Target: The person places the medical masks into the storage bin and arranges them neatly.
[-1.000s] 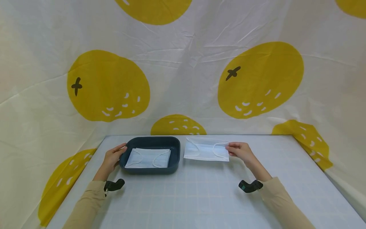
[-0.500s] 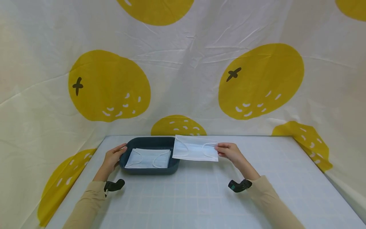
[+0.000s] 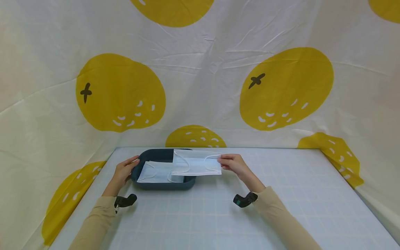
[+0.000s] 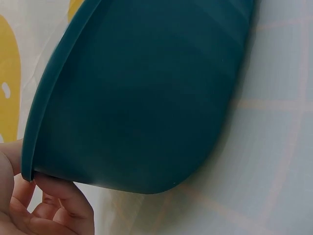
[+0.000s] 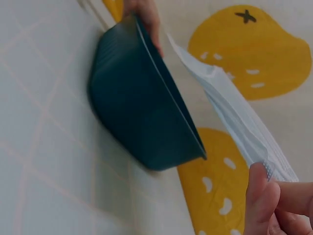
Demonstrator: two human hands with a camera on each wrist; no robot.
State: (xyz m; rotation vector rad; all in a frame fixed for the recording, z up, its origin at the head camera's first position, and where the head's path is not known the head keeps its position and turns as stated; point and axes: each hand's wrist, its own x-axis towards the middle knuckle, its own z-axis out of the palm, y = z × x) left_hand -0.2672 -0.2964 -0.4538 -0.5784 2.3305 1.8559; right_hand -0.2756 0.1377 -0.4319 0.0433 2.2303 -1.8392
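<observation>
A dark teal rectangular basin (image 3: 162,186) stands on the table toward the back. Its left end is held by my left hand (image 3: 123,173), and in the left wrist view the fingers (image 4: 68,196) curl under the rim. Inside the basin lies a pale blue face mask (image 3: 153,173) with white ear loops; whether more lie under it I cannot tell. My right hand (image 3: 235,165) pinches a second face mask (image 3: 197,165) by its right edge. That mask hangs above the basin's right half and covers part of the lower mask. The right wrist view shows it edge-on, higher than the basin's rim.
A table (image 3: 200,215) with a pale checked cover spreads in front of the basin and to its right. Behind stands a white curtain (image 3: 200,86) printed with large yellow fruit. Each wrist wears a black camera (image 3: 245,200).
My right hand has carried its face mask leftward, from beside the basin to over its right half. The left hand and the basin have stayed in place.
</observation>
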